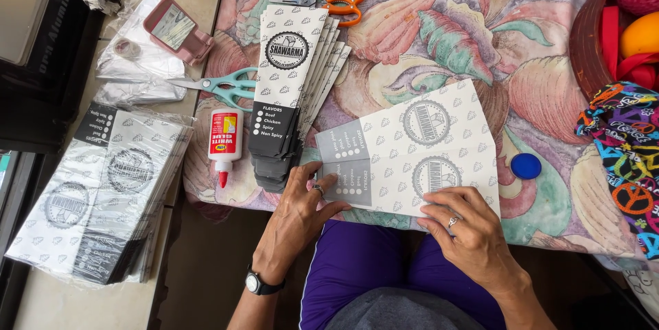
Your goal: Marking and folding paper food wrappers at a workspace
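Note:
A flat white printed paper sheet (pixel 419 145) with round emblems and a grey panel lies at the near edge of the table. My left hand (pixel 302 210) presses its fingers on the sheet's grey left end. My right hand (pixel 467 230) pushes down on the sheet's near right edge with fingers bent. Just left of the sheet lies a fanned stack of finished folded paper sleeves (pixel 292 90) with black ends.
A white glue bottle (pixel 224 141) with a red tip, teal scissors (pixel 223 86), orange scissors (pixel 336 1) and a blue cap (pixel 526 165) lie on the patterned tablecloth (pixel 522 49). A pile of unfolded sheets (pixel 96 199) rests on a side surface at left. A bowl (pixel 583 42) sits at right.

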